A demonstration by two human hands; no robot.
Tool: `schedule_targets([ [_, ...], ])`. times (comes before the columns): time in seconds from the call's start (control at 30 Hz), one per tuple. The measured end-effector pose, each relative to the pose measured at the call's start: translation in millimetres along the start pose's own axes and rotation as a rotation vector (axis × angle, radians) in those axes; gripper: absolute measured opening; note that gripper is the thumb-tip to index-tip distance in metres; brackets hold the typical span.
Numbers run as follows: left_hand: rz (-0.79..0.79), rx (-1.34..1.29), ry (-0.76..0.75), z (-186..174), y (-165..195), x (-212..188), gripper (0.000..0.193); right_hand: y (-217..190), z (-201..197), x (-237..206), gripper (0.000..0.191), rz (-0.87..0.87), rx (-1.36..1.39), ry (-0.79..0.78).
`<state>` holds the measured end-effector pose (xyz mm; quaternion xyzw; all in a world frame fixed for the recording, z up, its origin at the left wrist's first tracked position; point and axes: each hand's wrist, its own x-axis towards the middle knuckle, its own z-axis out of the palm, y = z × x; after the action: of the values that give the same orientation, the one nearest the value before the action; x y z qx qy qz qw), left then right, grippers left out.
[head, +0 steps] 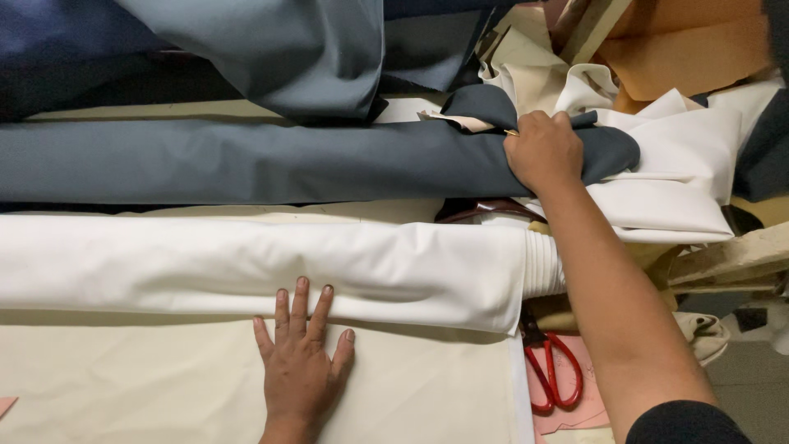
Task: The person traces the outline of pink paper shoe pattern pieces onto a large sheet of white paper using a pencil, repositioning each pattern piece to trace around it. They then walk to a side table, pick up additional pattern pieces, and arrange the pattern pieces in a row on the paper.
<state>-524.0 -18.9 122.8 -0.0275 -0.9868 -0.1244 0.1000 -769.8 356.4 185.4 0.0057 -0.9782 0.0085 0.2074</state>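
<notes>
My left hand [301, 362] lies flat, fingers spread, on a cream fabric sheet [148, 386], its fingertips touching the lower edge of a long white fabric roll [246, 263]. My right hand [544, 151] reaches over that roll and grips the end of a grey-blue fabric roll [246, 160] lying behind it. A small metal tip shows beside the knuckles; what it belongs to I cannot tell.
Red-handled scissors [552, 374] lie on pink paper at the right, just below the white roll's end. White folded cloth [682, 181], orange material [690, 49] and dark blue and grey fabrics [271, 49] pile up at the back and right.
</notes>
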Motion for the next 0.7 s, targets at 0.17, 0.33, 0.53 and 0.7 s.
schedule_targets([
  [0.17, -0.029, 0.009, -0.059, 1.5, 1.5, -1.0, 0.069, 2.7, 3.0, -5.6, 0.023, -0.03, -0.026, 0.067],
  [0.33, -0.022, 0.022, -0.07, -3.3, 2.6, -2.9, 0.07, 3.0, 2.4, -11.8, 0.023, -0.039, -0.024, 0.09],
  [0.53, -0.029, 0.003, -0.111, -17.7, 5.5, -13.1, 0.07, -12.2, -40.8, -24.4, 0.029, -0.071, 0.007, -0.006],
  [0.7, -0.032, -0.012, -0.161, -30.2, 7.9, -21.6, 0.07, -38.5, -103.9, -134.4, 0.016, -0.242, 0.326, 0.385],
])
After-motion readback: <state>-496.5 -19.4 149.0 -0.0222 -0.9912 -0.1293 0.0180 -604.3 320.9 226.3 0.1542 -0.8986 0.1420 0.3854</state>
